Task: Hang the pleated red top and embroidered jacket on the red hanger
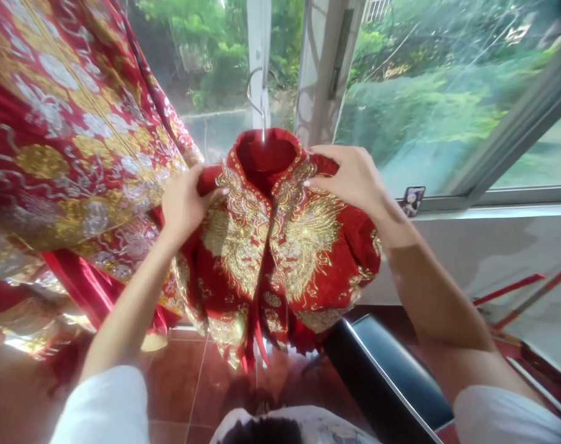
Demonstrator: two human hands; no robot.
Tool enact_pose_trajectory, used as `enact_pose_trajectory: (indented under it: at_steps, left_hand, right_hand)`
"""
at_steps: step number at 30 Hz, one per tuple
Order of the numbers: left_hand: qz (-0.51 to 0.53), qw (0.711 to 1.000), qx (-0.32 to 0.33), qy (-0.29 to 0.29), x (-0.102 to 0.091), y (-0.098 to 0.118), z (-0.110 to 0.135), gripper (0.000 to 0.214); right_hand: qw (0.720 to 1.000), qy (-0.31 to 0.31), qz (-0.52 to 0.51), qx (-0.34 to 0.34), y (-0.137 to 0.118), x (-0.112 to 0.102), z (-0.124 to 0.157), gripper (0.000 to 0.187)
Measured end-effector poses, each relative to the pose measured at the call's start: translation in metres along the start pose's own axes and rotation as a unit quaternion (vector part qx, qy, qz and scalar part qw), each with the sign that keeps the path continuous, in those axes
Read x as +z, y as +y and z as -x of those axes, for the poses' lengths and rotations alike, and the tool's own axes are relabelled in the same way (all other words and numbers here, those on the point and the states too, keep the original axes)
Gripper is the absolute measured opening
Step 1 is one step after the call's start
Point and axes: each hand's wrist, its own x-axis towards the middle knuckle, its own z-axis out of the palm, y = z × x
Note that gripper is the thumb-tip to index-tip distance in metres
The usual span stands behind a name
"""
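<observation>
Fingers of the left hand [185, 206] and right hand [349, 179] lie spread and unclenched on the shoulders of a red gold-embroidered jacket [303, 246] hanging from a wire hanger [249, 92] before a window [428, 92], where a hard tug could unhook it.

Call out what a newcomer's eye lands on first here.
First, the red jacket with dense gold embroidery, hanging at centre from a wire hanger hook, the left hand and right hand on its shoulders. A large red-and-gold brocade garment fills the left side. Behind, a window shows greenery.
</observation>
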Motion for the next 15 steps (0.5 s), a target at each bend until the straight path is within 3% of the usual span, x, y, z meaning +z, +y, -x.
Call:
enact_pose_trajectory:
  at_steps: [3,5,7,8,10,12,15]
  left_hand:
    - [-0.042,0.989,-0.055,0.131,0.036,0.007,0.058,0.055]
    - [-0.078,0.979,-0.109,0.154,0.073,0.006,0.120,0.062]
    - [-0.100,0.980,-0.154,0.079,0.116,0.002,0.191,0.068]
    - [-0.105,0.978,-0.180,0.023,0.136,-0.002,0.224,0.068]
    - [-0.113,0.965,-0.232,-0.043,0.167,-0.012,0.280,0.062]
    - [-0.122,0.951,-0.281,-0.050,0.182,-0.024,0.315,0.054]
    - [-0.104,0.952,-0.285,-0.033,0.181,-0.046,0.340,0.047]
  right_hand:
    - [0.984,0.151,0.052,0.077,-0.022,0.040,0.062,0.034]
    - [0.964,0.195,0.098,0.148,-0.030,0.083,0.125,0.035]
    - [0.955,0.147,0.132,0.222,-0.030,0.133,0.192,0.039]
    - [0.953,0.094,0.131,0.256,-0.026,0.156,0.222,0.040]
    - [0.939,0.057,0.129,0.314,-0.014,0.189,0.267,0.038]
    - [0.929,0.087,0.146,0.329,0.002,0.202,0.292,0.039]
    - [0.919,0.213,0.190,0.271,0.029,0.191,0.306,0.043]
